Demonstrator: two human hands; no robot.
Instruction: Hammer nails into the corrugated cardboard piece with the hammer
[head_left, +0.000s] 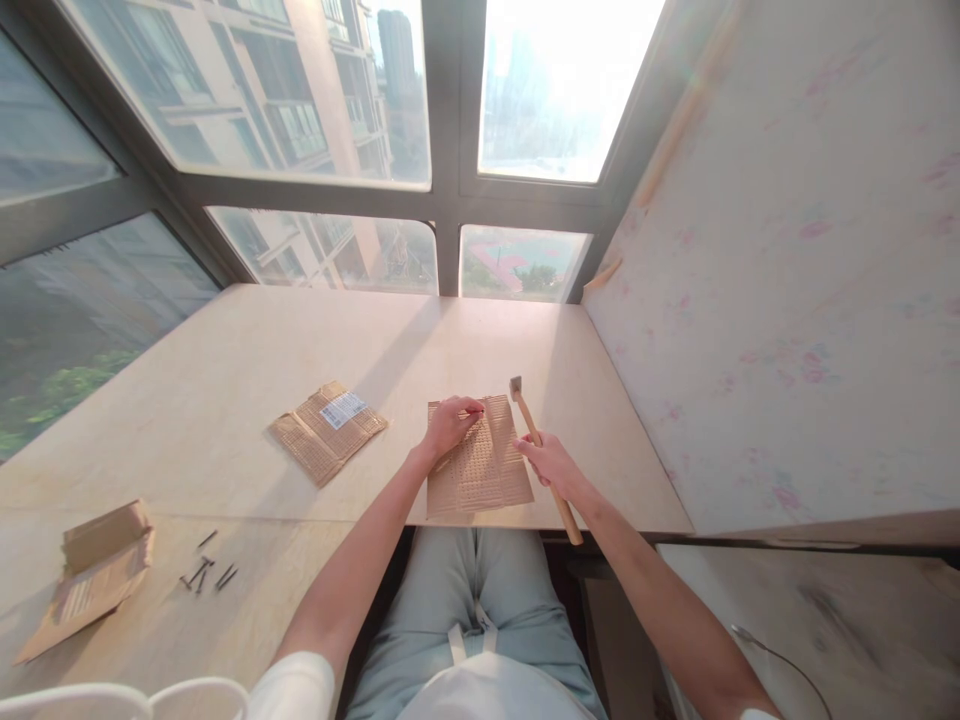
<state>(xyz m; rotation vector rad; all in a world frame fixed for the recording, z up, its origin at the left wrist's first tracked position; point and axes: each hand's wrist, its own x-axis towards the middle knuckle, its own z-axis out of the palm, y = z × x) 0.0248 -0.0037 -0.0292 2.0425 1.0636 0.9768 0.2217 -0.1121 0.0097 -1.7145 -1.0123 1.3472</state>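
Observation:
My right hand (553,465) is wrapped round the wooden handle of a hammer (529,418), its metal head raised near the far right corner of a piece of corrugated cardboard (480,480). That cardboard lies flat on the table in front of me, its ridged side up. My left hand (451,425) rests on its far part, thumb and fingers pinched together near the top edge. Whatever sits between those fingertips is too small to make out. To the left, several loose nails (201,572) lie on the table.
A second cardboard piece (322,440) with a white label lies left of my left hand. Farther left is a folded cardboard piece (105,570). The pale table (300,320) meets windows at the back and a flowered wall (787,300) on the right. White curved rims (199,687) show at bottom left.

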